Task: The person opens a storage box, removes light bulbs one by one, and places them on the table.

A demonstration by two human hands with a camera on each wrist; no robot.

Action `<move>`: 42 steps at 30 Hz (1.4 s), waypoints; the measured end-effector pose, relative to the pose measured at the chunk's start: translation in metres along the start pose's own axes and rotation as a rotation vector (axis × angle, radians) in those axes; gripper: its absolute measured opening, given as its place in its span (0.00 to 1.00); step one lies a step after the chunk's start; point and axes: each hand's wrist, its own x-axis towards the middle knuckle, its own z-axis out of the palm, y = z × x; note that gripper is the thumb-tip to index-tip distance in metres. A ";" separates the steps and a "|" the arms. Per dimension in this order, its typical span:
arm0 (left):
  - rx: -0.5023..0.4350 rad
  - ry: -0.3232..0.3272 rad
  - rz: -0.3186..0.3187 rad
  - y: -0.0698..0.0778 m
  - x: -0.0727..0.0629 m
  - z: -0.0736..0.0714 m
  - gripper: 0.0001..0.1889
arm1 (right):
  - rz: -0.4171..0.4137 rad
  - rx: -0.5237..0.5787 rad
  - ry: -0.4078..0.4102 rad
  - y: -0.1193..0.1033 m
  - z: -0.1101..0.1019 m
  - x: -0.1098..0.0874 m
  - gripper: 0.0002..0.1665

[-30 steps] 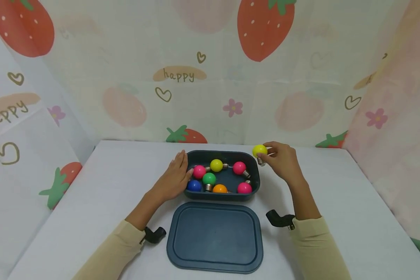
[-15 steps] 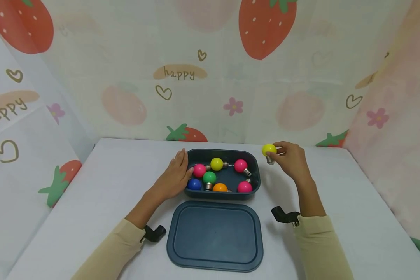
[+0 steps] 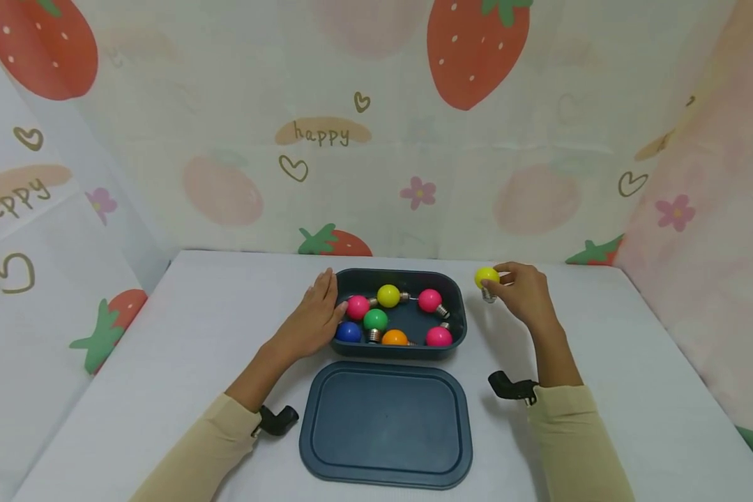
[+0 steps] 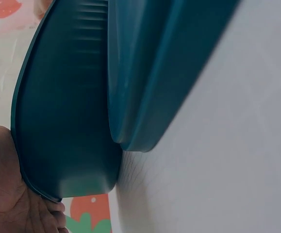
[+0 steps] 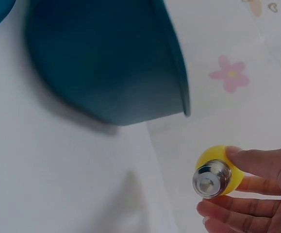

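My right hand (image 3: 522, 294) pinches a yellow light bulb (image 3: 486, 277) between thumb and fingers, to the right of a dark blue box (image 3: 401, 353). In the right wrist view the bulb's metal screw base (image 5: 212, 179) points toward the camera. My left hand (image 3: 310, 317) lies against the box's left end with fingers straight and the thumb over the rim. Inside the box are several coloured bulbs: another yellow bulb (image 3: 388, 295), a green bulb (image 3: 375, 320), a blue bulb (image 3: 348, 332), an orange bulb (image 3: 394, 338) and pink bulbs (image 3: 439, 337).
A flat dark blue lid (image 3: 385, 425) lies on the white table (image 3: 602, 418) in front of the box. Behind stands a strawberry-print backdrop (image 3: 376, 174), and similar cloth hangs on both sides. A black wrist camera (image 3: 511, 387) sits at the right cuff, another at the left.
The right hand has carried the yellow bulb rightward, away from the box, then slightly lower. My left hand has stayed on the box.
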 end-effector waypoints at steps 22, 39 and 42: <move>-0.004 -0.002 -0.012 0.000 -0.001 0.003 0.36 | 0.106 -0.033 -0.089 0.029 0.015 0.004 0.31; -0.012 -0.013 -0.010 -0.001 -0.001 0.002 0.36 | 0.151 -0.057 -0.088 0.030 0.021 0.005 0.31; -0.011 -0.014 -0.006 -0.001 -0.001 0.002 0.36 | 0.161 -0.060 -0.088 0.028 0.022 0.004 0.31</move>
